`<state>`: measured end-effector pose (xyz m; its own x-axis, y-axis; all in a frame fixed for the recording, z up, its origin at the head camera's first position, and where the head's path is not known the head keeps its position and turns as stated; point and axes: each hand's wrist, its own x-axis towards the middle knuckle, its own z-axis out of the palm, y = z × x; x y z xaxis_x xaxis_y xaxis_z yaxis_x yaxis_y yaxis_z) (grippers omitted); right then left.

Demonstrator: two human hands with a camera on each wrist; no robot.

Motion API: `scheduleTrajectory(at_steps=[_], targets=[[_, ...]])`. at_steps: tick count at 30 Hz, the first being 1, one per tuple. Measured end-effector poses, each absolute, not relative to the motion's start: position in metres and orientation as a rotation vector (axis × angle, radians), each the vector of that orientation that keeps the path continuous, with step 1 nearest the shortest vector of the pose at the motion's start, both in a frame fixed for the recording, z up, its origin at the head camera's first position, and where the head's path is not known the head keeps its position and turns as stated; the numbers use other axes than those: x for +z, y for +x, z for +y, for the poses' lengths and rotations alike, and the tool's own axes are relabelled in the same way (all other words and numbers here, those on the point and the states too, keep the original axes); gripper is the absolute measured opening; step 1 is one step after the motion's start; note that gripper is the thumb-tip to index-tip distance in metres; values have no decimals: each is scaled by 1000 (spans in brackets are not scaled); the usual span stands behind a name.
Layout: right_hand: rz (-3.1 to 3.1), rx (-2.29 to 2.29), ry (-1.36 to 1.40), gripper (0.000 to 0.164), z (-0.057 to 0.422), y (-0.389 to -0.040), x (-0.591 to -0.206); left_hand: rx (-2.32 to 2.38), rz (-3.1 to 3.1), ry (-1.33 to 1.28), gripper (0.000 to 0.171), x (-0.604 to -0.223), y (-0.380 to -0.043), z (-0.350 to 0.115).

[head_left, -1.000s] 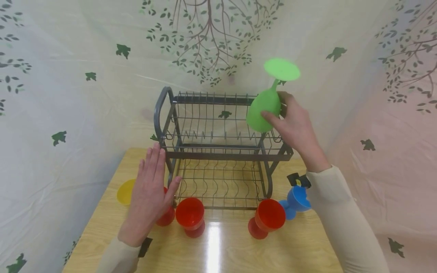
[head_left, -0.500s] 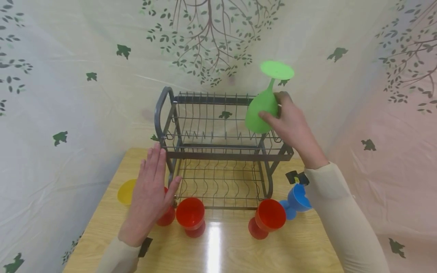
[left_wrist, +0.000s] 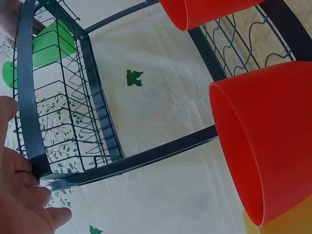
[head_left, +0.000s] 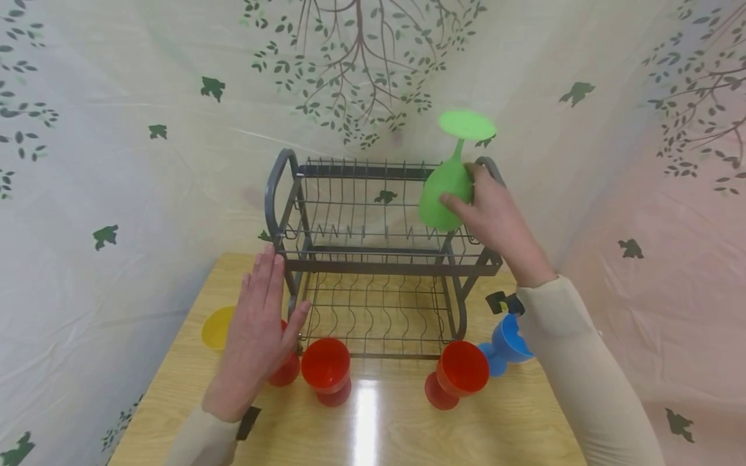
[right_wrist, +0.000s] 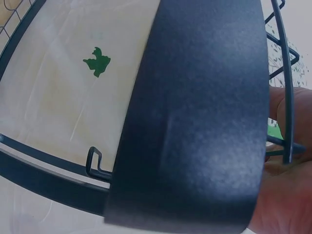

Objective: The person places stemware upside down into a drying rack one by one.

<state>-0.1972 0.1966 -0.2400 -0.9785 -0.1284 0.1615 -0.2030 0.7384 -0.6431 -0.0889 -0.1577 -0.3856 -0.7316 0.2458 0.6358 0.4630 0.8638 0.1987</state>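
Upside down, a green plastic goblet (head_left: pixel 444 197) is at the right part of the upper tier of a dark metal dish rack (head_left: pixel 384 266). My right hand (head_left: pixel 495 217) grips its bowl, thumb in front and the other fingers mostly hidden behind. Through the rack wires in the left wrist view, the green goblet (left_wrist: pixel 51 46) shows on the upper tier; whether it touches the wires I cannot tell. With fingers straight, my left hand (head_left: pixel 256 336) lies against the front left corner of the rack. It partly covers a red goblet (head_left: pixel 284 370) and a yellow cup (head_left: pixel 217 328).
Before the rack on the wooden table (head_left: pixel 396 427), a red goblet (head_left: pixel 326 369) stands left of centre and another red goblet (head_left: pixel 460 372) stands right. A blue goblet (head_left: pixel 507 343) is beside the right sleeve. The rack's lower tier (head_left: pixel 373 310) has wavy wires. A patterned sheet hangs behind.
My right hand has moved slightly left and down with the green goblet, which now stands a little more upright. The left hand stays in place.
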Motion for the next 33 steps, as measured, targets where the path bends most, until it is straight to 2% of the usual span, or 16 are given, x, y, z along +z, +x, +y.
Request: scheduleTrajectory(at_steps=[21, 33], targets=[[-2838, 1002, 264, 80, 197, -196, -244, -483, -2408, -519, 80, -385, -89, -157], [-2701, 1137, 298, 75, 205, -170, -243, -490, -2423, -502, 81, -379, -88, -158]])
